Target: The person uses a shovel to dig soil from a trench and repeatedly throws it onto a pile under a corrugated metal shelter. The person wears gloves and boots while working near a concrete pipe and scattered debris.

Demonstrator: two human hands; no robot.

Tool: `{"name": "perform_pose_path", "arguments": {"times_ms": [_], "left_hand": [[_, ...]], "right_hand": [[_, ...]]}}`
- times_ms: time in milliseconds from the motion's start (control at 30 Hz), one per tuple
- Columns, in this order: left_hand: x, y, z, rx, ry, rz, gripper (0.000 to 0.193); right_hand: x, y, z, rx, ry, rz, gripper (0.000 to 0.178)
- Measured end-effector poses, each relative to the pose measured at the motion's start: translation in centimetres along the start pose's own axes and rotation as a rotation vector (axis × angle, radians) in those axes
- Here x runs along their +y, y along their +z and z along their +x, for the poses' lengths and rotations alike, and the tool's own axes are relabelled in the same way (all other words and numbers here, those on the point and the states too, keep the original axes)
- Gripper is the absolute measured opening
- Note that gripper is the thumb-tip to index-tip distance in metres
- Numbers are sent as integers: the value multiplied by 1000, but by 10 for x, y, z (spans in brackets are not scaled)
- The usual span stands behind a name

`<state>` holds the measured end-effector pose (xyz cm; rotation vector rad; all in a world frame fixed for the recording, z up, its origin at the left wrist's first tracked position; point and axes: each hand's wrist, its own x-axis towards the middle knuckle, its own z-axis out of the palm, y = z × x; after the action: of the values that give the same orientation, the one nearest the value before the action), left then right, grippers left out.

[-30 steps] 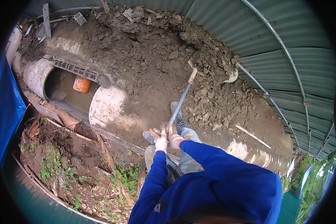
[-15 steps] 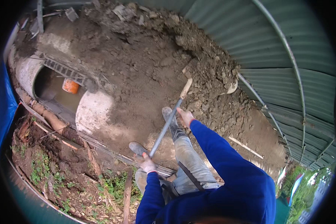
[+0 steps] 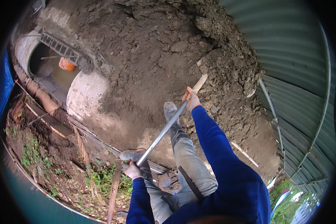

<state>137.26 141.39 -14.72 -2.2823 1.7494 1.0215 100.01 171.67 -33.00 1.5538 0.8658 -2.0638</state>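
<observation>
We're standing on the big mound of loose brown soil [image 3: 145,56] that fills most of the view, heaped against the green corrugated metal wall [image 3: 298,74] on the right. To do this step well, we judge we should keep a wide stance w/ the lead boot [image 3: 171,115] planted on firm ground, drive the blade in low where the clods are already broken, and lever from the rear hand rather than the back (short bites beat one heavy load). Also worth keeping spoil off the round concrete ring [image 3: 84,95] to the left, since its open pit [image 3: 50,72] w/ an orange bucket [image 3: 66,64] sits just beside the slope and crumbs would roll in.

The tool itself: a long-handled shovel [image 3: 164,130] w/ a straight grey metal shaft running diagonally from lower left to upper right, between our legs and the soil. Its pale blade end [image 3: 200,82] lies against the rubble near the wall, partly dirt-smeared; exact blade shape we can't tell.

Our right hand [image 3: 191,101], gloved, is clenched round the shaft near the blade end. Our left hand [image 3: 132,170], also gloved, is closed round the butt end, approx. over the rear boot [image 3: 132,155].
</observation>
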Motion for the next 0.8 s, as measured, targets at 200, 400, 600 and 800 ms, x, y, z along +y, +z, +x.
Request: {"name": "perform_pose_path", "arguments": {"times_ms": [200, 400, 600, 800], "left_hand": [[-13, -65, 4, 131, 70, 70, 37], [-82, -214, 4, 163, -163, -133, 13], [-191, -342, -51, 269, -97, -260, 4], [-297, -432, -103, 272, -380, -455, 7]], "right_hand": [[47, -13, -51, 17, 38, -114, 21], [142, -40, -156, -30, 59, -324, 19], [223, -60, -266, 63, 217, -420, 25], [308, -79, -346, 82, 243, -607, 24]]}}
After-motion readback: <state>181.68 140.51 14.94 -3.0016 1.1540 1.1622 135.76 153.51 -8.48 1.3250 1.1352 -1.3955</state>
